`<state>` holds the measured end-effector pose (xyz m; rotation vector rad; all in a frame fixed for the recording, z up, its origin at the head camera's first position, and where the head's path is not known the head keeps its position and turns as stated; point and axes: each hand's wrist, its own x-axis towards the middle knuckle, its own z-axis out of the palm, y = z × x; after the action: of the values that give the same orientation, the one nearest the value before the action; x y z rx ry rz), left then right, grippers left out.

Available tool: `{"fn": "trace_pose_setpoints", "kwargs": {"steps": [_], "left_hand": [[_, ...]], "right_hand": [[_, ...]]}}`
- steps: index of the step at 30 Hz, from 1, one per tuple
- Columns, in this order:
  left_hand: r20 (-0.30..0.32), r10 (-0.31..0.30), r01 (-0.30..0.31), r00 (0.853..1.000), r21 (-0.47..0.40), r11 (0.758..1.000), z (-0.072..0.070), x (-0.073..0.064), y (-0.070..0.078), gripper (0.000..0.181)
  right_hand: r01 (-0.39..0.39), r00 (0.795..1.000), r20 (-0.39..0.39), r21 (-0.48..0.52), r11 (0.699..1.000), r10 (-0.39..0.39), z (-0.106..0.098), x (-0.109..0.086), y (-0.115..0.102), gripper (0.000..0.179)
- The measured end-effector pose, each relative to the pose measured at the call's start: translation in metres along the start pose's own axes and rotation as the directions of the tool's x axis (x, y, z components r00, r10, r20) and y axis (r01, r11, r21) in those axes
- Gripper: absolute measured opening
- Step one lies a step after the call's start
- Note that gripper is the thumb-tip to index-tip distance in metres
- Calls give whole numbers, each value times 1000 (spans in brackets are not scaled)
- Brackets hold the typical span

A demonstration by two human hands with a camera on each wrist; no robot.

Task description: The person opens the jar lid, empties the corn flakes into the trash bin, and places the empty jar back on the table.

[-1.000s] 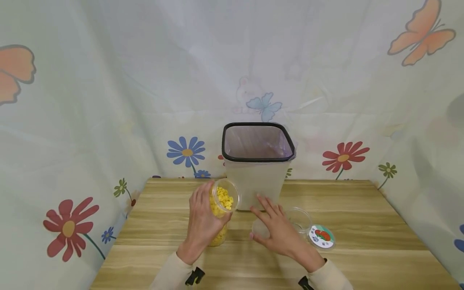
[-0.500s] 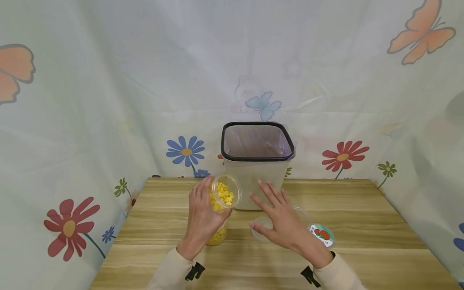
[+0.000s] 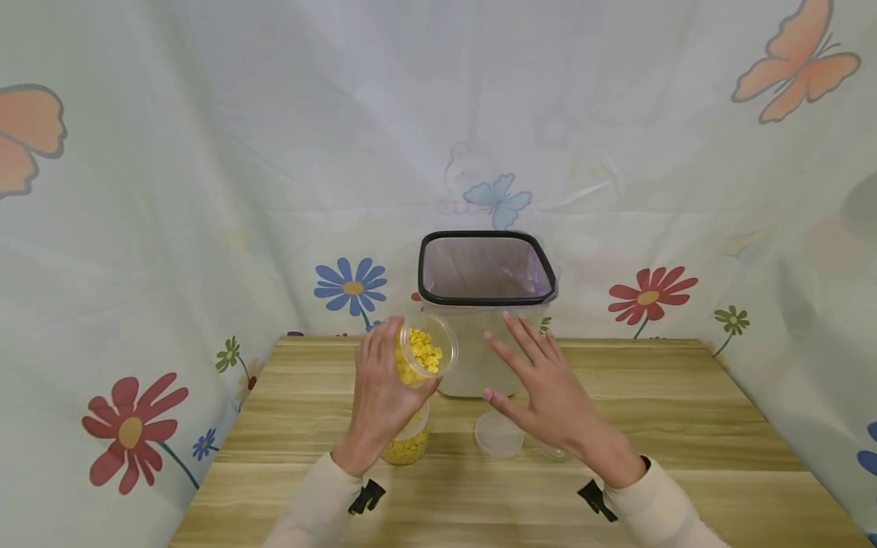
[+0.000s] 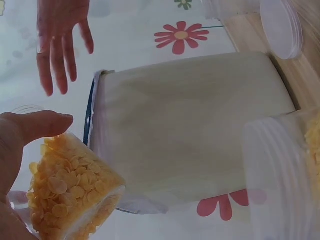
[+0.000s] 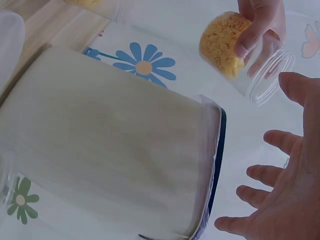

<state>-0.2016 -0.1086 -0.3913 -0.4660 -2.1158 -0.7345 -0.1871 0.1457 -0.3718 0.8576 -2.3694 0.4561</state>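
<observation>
Left hand (image 3: pixel 380 388): curled round the tilted jar (image 3: pixel 426 354), thumb on one side, fingers on the other, and a good hold is seen here!
Right hand (image 3: pixel 548 388): fingers spread wide, thumb held apart, the whole hand raised in front of the bin's (image 3: pixel 473 354) right half.
Tilted jar: held up off the tabletop (image 3: pixel 301 426), by the bin's front left, its open mouth turned toward the right hand's side; yellow flakes (image 4: pixel 65 187) are heaped inside, towards the bottom end.
Bin: stood upright near the middle of the tabletop's back edge, topped by a black rim (image 3: pixel 488 301) and lined with a thin bag (image 3: pixel 479 266).
Standing jar (image 3: pixel 406 445): partly hidden by the left hand, set well in from the tabletop's left edge, and yellow is seen inside this one too!
Round lid (image 3: pixel 499 434): laid on the tabletop in front of the bin, between the two wrists.
Clear piece (image 3: pixel 553 454): just beside the lid, mostly covered by the right hand; what it is cannot be told.
Backdrop (image 3: pixel 384 152): hung behind the back edge, flowers and butterflies printed on it.
</observation>
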Motion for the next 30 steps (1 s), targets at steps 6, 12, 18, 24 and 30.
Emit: {"fn": "trace_pose_setpoints", "kwargs": {"steps": [6, 12, 18, 24, 30], "left_hand": [[-16, 19, -19, 1000, -5, 1000, -3, 11, -1, 100], [-27, 20, -20, 999, 2, 1000, -2, 20, -1, 95], [-66, 47, -48, 997, -6, 999, 0, 32, -1, 95], [-70, 49, -50, 996, -6, 999, 0, 44, -2, 96], [-75, 68, -67, 995, 11, 998, -2, 57, -3, 93]], "right_hand": [[-41, 999, -18, -10, 999, 41, -9, 11, 8, 73], [-62, 998, -17, -11, 998, 62, -14, 27, 15, 73], [-78, 996, -37, -16, 997, 77, -19, 40, 25, 71], [-119, 992, -50, -31, 992, 118, -25, 51, 39, 69], [-132, 990, -45, -56, 990, 130, -32, 61, 54, 68]]}}
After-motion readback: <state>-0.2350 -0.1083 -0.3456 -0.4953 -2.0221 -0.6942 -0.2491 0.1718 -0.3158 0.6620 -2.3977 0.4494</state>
